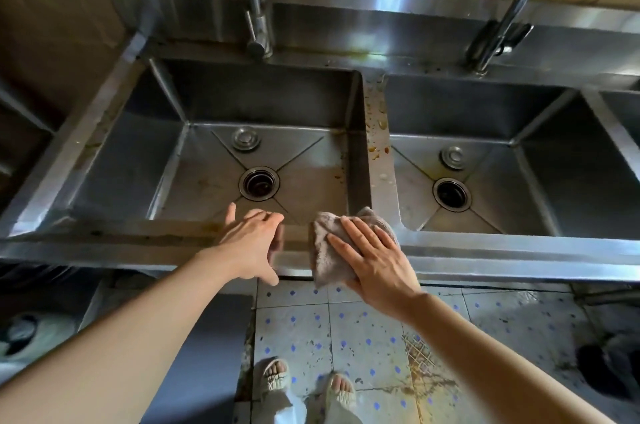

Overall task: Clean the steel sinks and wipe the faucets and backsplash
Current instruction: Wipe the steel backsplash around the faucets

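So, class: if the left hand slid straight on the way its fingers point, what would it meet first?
The left hand rests on the front rim, fingers pointing out over the left sink. Probably open air above the basin first, then the back wall below the left tap; depth is uncertain.

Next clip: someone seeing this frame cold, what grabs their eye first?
Probably the right hand pressing a grey-brown cloth flat on the steel front rim, just before the divider between the two basins. That divider is spattered with brownish drips. The left hand rests open on the same rim, in front of the left sink, beside the cloth.
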Motion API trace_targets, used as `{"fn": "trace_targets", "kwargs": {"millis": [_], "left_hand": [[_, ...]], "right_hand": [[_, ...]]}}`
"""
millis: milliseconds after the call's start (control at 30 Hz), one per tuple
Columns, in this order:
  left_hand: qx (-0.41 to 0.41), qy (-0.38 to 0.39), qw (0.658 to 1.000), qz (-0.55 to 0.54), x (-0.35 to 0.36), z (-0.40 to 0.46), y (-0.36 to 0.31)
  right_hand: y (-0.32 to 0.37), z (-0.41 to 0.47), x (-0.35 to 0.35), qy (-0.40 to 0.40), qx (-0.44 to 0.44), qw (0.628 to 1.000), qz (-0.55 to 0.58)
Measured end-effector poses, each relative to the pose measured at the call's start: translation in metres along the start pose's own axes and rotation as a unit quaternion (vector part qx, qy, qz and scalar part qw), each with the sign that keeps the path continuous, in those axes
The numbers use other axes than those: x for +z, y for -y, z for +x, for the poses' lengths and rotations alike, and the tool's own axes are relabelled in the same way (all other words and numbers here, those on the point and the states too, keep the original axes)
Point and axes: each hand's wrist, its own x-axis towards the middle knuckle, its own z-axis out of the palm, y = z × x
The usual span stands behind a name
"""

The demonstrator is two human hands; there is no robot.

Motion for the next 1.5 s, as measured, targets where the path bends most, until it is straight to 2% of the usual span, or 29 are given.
{"fn": "trace_targets", "kwargs": {"millis": [167, 267, 467, 567, 667, 867, 1200, 1500], "left_hand": [[0.097, -0.001, 0.995, -0.039, -0.007, 0.020, -0.054], [0.114, 0.002, 0.993, -0.037, -0.007, 0.029, -0.069], [0.127, -0.004, 0.992, -0.022, -0.009, 0.033, -0.071], [0.133, 0.024, 0.988, -0.067, -0.018, 0.036, -0.066], [0.125, 0.028, 0.985, -0.114, -0.027, 0.048, -0.057], [0.074, -0.037, 0.980, -0.182, -0.043, 0.080, -0.048], [0.001, -0.082, 0.975, -0.206, -0.086, 0.152, -0.062], [-0.060, -0.158, 0.960, -0.224, -0.119, 0.235, -0.077]], "right_hand": [[-0.053, -0.051, -0.007, 0.052, 0.096, 0.994, -0.027], [-0.070, -0.072, -0.011, 0.070, 0.161, 0.984, -0.005], [-0.030, -0.046, -0.016, 0.094, 0.206, 0.972, 0.070], [-0.012, -0.024, -0.014, 0.082, 0.228, 0.965, 0.098], [-0.012, -0.013, -0.015, 0.082, 0.237, 0.964, 0.087], [-0.036, 0.037, -0.009, 0.076, 0.236, 0.966, 0.077], [-0.128, 0.149, -0.013, 0.057, 0.194, 0.977, 0.067], [-0.216, 0.262, -0.022, 0.035, 0.134, 0.989, 0.050]]}}
